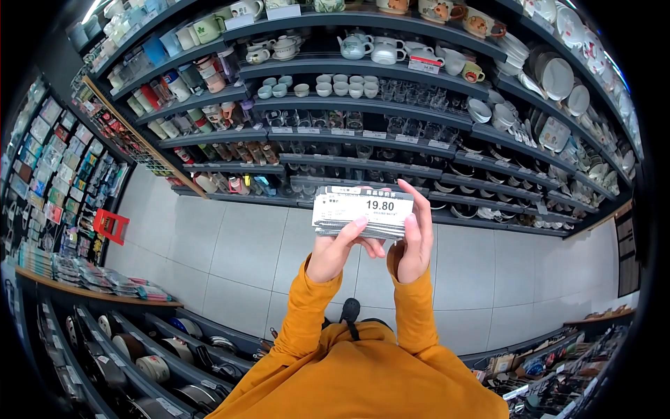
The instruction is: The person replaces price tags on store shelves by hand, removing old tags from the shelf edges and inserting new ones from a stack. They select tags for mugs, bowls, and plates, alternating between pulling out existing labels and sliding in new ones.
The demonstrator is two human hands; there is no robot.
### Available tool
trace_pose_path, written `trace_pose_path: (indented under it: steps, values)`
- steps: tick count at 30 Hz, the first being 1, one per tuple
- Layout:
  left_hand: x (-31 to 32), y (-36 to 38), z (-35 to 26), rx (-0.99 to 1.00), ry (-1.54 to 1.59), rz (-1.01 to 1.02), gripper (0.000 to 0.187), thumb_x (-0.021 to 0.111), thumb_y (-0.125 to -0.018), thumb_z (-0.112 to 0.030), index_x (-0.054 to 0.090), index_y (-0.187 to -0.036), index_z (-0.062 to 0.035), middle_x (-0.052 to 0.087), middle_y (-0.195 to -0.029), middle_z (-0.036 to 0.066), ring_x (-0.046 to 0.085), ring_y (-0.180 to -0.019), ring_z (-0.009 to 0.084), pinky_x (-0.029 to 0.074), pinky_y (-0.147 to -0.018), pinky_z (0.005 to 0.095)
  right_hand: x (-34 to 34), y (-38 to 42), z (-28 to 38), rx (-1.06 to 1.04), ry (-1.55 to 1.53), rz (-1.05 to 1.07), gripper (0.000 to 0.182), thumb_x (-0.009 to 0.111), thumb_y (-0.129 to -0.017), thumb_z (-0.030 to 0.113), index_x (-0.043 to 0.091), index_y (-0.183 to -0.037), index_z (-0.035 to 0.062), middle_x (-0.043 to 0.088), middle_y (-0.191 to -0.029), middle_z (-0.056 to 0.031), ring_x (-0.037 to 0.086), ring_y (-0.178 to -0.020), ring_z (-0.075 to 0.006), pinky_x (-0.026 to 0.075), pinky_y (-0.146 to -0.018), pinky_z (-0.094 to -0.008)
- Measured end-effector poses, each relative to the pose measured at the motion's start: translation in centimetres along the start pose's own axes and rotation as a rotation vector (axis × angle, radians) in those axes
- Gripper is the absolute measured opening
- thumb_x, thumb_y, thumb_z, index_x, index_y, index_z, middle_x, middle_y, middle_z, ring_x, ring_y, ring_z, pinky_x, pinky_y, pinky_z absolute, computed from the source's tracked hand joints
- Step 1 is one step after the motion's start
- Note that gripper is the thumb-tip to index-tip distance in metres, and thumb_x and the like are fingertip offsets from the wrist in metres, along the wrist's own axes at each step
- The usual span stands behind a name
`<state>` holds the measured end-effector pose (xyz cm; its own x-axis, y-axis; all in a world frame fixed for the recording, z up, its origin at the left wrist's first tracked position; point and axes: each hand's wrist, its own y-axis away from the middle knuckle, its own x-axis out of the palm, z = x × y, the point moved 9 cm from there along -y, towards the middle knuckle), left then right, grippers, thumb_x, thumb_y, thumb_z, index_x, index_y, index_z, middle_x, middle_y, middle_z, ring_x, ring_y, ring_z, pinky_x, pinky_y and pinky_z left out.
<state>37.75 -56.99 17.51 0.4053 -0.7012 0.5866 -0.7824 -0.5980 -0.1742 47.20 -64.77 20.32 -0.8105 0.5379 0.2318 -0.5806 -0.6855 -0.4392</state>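
A stack of price tags [342,209] is held up in front of me, the top one white with a dark upper band and the print "19.80". My left hand [333,253] grips the stack from the lower left, its thumb lying on the front face. On the right side, my right hand [416,234] is closed round the stack's edge, thumb at the lower right corner and index finger reaching up past the top. Some fingers of both hands are hidden behind the tags. Orange sleeves cover both forearms.
Ahead, shelves hold teapots [356,47], small cups [342,87], glasses and plates [558,78]. A red stool [112,227] stands on the tiled floor [244,237] at left. Pans [153,369] fill the lower left shelves; utensils [551,363] lie at lower right.
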Motion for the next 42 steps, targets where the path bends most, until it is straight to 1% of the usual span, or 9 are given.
trace_pose_path:
  steps: [6, 9, 15, 20, 26, 30, 33, 36, 42]
  values:
    - [0.9, 0.3, -0.1, -0.012, -0.135, -0.024, 0.055, 0.053, -0.088, -0.014, 0.032, -0.136, 0.0014, 0.061, -0.109, 0.019, 0.066, -0.062, 0.0250, 0.054, -0.053, 0.0302, -0.2, 0.5, 0.2, -0.011, -0.060, -0.036, 0.038, 0.048, -0.093, 0.012, 0.046, -0.129, -0.0014, 0.056, -0.116, -0.0125, 0.055, -0.104, -0.0178, 0.044, -0.090, -0.0291]
    - [0.9, 0.4, -0.1, -0.004, -0.123, -0.028, 0.056, 0.054, -0.086, -0.013, 0.032, -0.136, 0.0008, 0.060, -0.112, 0.018, 0.065, -0.063, 0.0241, 0.054, -0.055, 0.0299, -0.6, 0.5, 0.4, -0.074, 0.099, -0.030, 0.037, 0.055, -0.089, 0.006, 0.049, -0.125, -0.0001, 0.057, -0.116, -0.0116, 0.057, -0.104, -0.0179, 0.047, -0.088, -0.0298]
    - [0.1, 0.5, 0.2, 0.009, -0.103, -0.033, 0.054, 0.056, -0.084, -0.013, 0.037, -0.133, -0.0004, 0.061, -0.110, 0.017, 0.064, -0.064, 0.0221, 0.053, -0.056, 0.0291, -1.7, 0.6, 0.5, -0.041, 0.116, -0.161, 0.027, 0.067, -0.081, 0.001, 0.058, -0.106, 0.0005, 0.059, -0.108, -0.0082, 0.059, -0.098, -0.0154, 0.049, -0.083, -0.0289]
    - [-0.4, 0.7, 0.2, 0.022, -0.093, -0.034, 0.021, 0.053, -0.092, -0.010, 0.057, -0.107, 0.0036, 0.065, -0.086, 0.011, 0.062, -0.063, 0.0169, 0.049, -0.057, 0.0259, -2.2, 0.7, -0.7, -0.018, 0.088, -0.152, 0.023, 0.068, -0.080, 0.000, 0.058, -0.101, -0.0009, 0.059, -0.109, -0.0095, 0.059, -0.097, -0.0153, 0.049, -0.082, -0.0284]
    - [-1.1, 0.6, -0.6, 0.044, -0.063, -0.031, 0.024, 0.052, -0.092, -0.011, 0.054, -0.112, 0.0026, 0.065, -0.089, 0.011, 0.061, -0.062, 0.0166, 0.049, -0.056, 0.0255, -0.9, 0.4, 0.0, -0.001, 0.123, -0.137, 0.031, 0.062, -0.086, 0.005, 0.055, -0.116, -0.0006, 0.059, -0.111, -0.0114, 0.057, -0.099, -0.0164, 0.048, -0.083, -0.0287]
    - [-3.0, 0.3, -2.0, 0.032, 0.134, -0.202, 0.047, 0.052, -0.089, -0.016, 0.042, -0.132, 0.0004, 0.061, -0.109, 0.011, 0.060, -0.070, 0.0149, 0.046, -0.051, 0.0236, 1.3, 0.1, 0.7, -0.059, 0.027, -0.041, 0.036, 0.053, -0.091, 0.008, 0.049, -0.126, -0.0004, 0.057, -0.115, -0.0139, 0.055, -0.103, -0.0180, 0.048, -0.085, -0.0308]
    - [-3.2, -0.3, -4.0, 0.053, 0.304, -0.128, 0.053, 0.048, -0.089, -0.015, 0.035, -0.140, -0.0063, 0.058, -0.116, 0.010, 0.054, -0.068, 0.0095, 0.044, -0.053, 0.0202, 3.3, 0.1, 0.9, -0.152, 0.078, -0.017, 0.032, 0.056, -0.087, 0.002, 0.055, -0.119, 0.0004, 0.057, -0.119, -0.0145, 0.057, -0.102, -0.0194, 0.049, -0.085, -0.0309]
    - [-4.0, -0.2, -6.0, 0.044, 0.324, -0.079, 0.055, 0.047, -0.090, -0.017, 0.031, -0.142, -0.0088, 0.059, -0.107, 0.008, 0.054, -0.067, 0.0085, 0.044, -0.054, 0.0210, 5.9, 0.1, 1.3, -0.258, 0.214, -0.025, 0.033, 0.064, -0.079, -0.002, 0.059, -0.111, 0.0020, 0.056, -0.121, -0.0158, 0.057, -0.104, -0.0219, 0.049, -0.087, -0.0325]
    - [-8.6, 0.8, -10.1, 0.038, 0.309, -0.206, 0.055, 0.050, -0.088, -0.014, 0.034, -0.140, -0.0133, 0.057, -0.116, 0.009, 0.054, -0.067, 0.0096, 0.042, -0.053, 0.0192, 12.2, -0.2, 0.7, -0.399, 0.303, -0.026, 0.038, 0.071, -0.073, 0.001, 0.061, -0.109, 0.0035, 0.053, -0.125, -0.0165, 0.058, -0.104, -0.0240, 0.049, -0.087, -0.0344]
